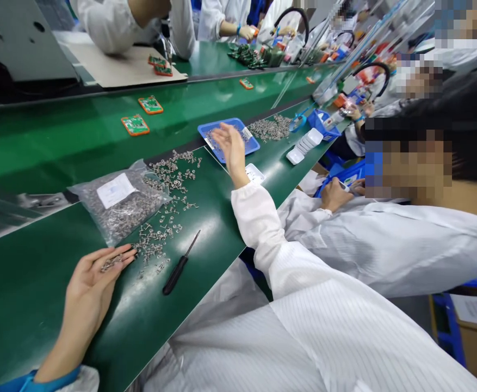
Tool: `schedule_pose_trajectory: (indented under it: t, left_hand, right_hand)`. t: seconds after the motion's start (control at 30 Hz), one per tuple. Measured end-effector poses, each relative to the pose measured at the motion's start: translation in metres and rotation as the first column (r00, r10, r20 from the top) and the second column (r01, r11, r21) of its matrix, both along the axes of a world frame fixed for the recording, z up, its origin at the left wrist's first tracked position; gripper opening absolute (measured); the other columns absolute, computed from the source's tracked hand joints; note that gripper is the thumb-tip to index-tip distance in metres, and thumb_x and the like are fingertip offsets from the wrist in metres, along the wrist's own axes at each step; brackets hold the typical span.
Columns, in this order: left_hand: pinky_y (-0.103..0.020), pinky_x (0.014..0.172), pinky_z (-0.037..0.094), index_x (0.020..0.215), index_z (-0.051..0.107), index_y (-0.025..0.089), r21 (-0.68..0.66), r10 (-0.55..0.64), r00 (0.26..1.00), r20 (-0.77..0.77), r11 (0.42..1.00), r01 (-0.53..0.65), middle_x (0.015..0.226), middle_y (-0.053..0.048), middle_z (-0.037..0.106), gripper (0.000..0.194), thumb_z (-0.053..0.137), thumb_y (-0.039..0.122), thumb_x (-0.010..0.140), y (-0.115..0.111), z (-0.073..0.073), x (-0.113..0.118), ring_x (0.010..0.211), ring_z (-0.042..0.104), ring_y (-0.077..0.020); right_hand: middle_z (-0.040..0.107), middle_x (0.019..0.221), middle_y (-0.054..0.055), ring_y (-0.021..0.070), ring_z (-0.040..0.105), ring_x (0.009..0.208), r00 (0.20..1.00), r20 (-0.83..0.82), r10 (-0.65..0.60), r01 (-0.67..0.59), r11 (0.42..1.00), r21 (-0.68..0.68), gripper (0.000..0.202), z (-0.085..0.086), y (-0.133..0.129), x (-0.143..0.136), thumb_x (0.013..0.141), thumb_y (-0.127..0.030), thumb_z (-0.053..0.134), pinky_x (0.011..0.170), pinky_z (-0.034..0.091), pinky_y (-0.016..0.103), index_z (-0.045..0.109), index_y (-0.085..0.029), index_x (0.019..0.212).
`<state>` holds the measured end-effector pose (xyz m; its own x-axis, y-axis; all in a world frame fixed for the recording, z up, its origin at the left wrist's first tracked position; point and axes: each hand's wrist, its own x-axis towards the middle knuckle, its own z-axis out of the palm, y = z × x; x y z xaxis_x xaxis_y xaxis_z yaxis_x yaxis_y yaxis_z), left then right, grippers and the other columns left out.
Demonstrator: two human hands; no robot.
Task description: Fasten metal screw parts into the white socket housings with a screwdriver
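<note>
My left hand [93, 280] is cupped palm up around a small heap of metal parts [113, 262] that look like spring contacts. Its fingertips reach the edge of a loose scatter of the same parts [152, 242] on the green table. My right hand [232, 147] is stretched out over a blue tray [251, 146], fingers extended and partly covering the small metal pieces in it. I see nothing held in that hand. Between the hands lie a clear bag [140, 204] full of metal parts, with a white label, and a black-handled screwdriver [175, 275].
Orange-edged circuit boards [135, 125] lie on the green conveyor [95, 139] behind the table. Beyond the tray are another pile of metal parts [273, 128], stacked white cases [305, 146] and a blue bin [323, 125]. A co-worker in white [385, 234] sits close on my right; others work across the conveyor.
</note>
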<state>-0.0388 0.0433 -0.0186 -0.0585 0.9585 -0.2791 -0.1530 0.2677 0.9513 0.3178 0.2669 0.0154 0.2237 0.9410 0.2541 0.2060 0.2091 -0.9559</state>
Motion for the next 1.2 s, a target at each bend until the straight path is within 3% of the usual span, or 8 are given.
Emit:
schedule_pose_trajectory:
  t: [0.17, 0.3, 0.47, 0.57, 0.67, 0.87, 1.0, 1.2]
  left_hand:
    - [-0.058, 0.122, 0.043, 0.095, 0.069, 0.038, -0.017, 0.001, 1.0, 0.001, 1.0, -0.001, 0.111, 0.005, 0.076, 0.02, 0.078, 0.037, 0.077, 0.001, 0.001, 0.001, 0.123, 0.067, -0.0307]
    - [-0.06, 0.122, 0.043, 0.094, 0.069, 0.037, -0.025, 0.007, 1.0, 0.017, 1.0, -0.007, 0.111, 0.004, 0.076, 0.02, 0.079, 0.036, 0.077, 0.002, 0.005, 0.003, 0.121, 0.068, -0.0312]
    - [-0.056, 0.123, 0.043, 0.098, 0.069, 0.034, -0.01, 0.012, 0.998, 0.065, 1.0, -0.012, 0.116, 0.001, 0.075, 0.024, 0.08, 0.031, 0.077, 0.003, 0.002, 0.002, 0.122, 0.067, -0.0296]
    - [-0.047, 0.118, 0.051, 0.1, 0.068, 0.03, 0.009, -0.002, 0.992, 0.123, 1.0, 0.001, 0.118, -0.001, 0.075, 0.027, 0.079, 0.022, 0.077, 0.003, -0.005, -0.002, 0.12, 0.069, -0.0257]
    - [-0.035, 0.104, 0.06, 0.099, 0.066, 0.023, -0.02, 0.034, 0.978, 0.208, 0.999, -0.03, 0.117, -0.006, 0.076, 0.033, 0.077, 0.011, 0.07, 0.003, -0.007, -0.004, 0.111, 0.072, -0.0211]
    - [-0.042, 0.108, 0.055, 0.097, 0.061, 0.019, -0.038, 0.054, 0.954, 0.296, 0.998, -0.045, 0.112, -0.008, 0.076, 0.038, 0.069, 0.006, 0.062, 0.005, -0.003, -0.001, 0.112, 0.072, -0.0226]
    - [-0.034, 0.1, 0.058, 0.097, 0.063, 0.019, -0.037, 0.019, 0.94, 0.341, 0.999, -0.007, 0.103, -0.004, 0.075, 0.042, 0.067, 0.004, 0.058, 0.004, -0.006, 0.0, 0.1, 0.073, -0.018]
    - [-0.023, 0.089, 0.058, 0.106, 0.063, 0.018, -0.031, -0.062, 0.933, 0.354, 0.996, 0.078, 0.108, -0.006, 0.072, 0.051, 0.069, 0.0, 0.059, 0.002, -0.011, -0.003, 0.093, 0.071, -0.0125]
  right_hand:
    - [0.024, 0.166, 0.016, 0.0225, 0.007, 0.162, 0.925, 0.302, -0.232, 0.237, 0.971, 0.022, 0.062, -0.01, 0.023, 0.056, 0.106, -0.042, 0.02, 0.132, 0.008, 0.05, 0.027, -0.008, 0.157]
    - [0.016, 0.169, 0.014, 0.023, -0.001, 0.162, 0.803, 0.471, -0.366, 0.265, 0.926, 0.268, 0.063, -0.011, -0.001, 0.032, 0.105, -0.04, 0.02, 0.133, 0.007, 0.049, 0.019, -0.009, 0.16]
    - [0.046, 0.15, 0.011, 0.0203, 0.038, 0.15, 0.709, 0.692, -0.133, -0.284, 0.845, 0.453, 0.054, -0.017, -0.063, -0.063, 0.104, -0.048, 0.025, 0.125, 0.034, 0.042, 0.045, -0.018, 0.144]
    - [0.061, 0.131, 0.008, 0.0176, 0.059, 0.124, 0.353, 0.902, 0.248, -0.804, 0.574, 0.157, 0.042, -0.02, -0.105, -0.119, 0.105, -0.042, 0.034, 0.107, 0.049, 0.036, 0.057, -0.023, 0.134]
    - [0.066, 0.12, 0.009, 0.018, 0.063, 0.108, 0.102, 0.924, 0.368, -0.925, 0.378, -0.049, 0.041, -0.015, -0.133, -0.145, 0.107, -0.034, 0.031, 0.096, 0.051, 0.035, 0.059, -0.023, 0.134]
    - [0.063, 0.112, 0.012, 0.0212, 0.061, 0.102, 0.29, 0.749, 0.595, -0.867, 0.494, -0.057, 0.038, -0.021, -0.131, -0.144, 0.103, -0.038, 0.045, 0.089, 0.053, 0.034, 0.055, -0.015, 0.133]
    - [0.063, 0.112, 0.01, 0.0198, 0.061, 0.101, 0.27, 0.707, 0.654, -0.884, 0.46, -0.087, 0.036, -0.03, -0.143, -0.156, 0.105, -0.038, 0.044, 0.092, 0.053, 0.034, 0.055, -0.018, 0.133]
    - [0.056, 0.106, 0.008, 0.0145, 0.059, 0.089, 0.253, 0.763, 0.594, -0.794, 0.578, -0.186, 0.034, -0.033, -0.161, -0.17, 0.107, -0.034, 0.037, 0.079, 0.05, 0.027, 0.06, -0.018, 0.127]
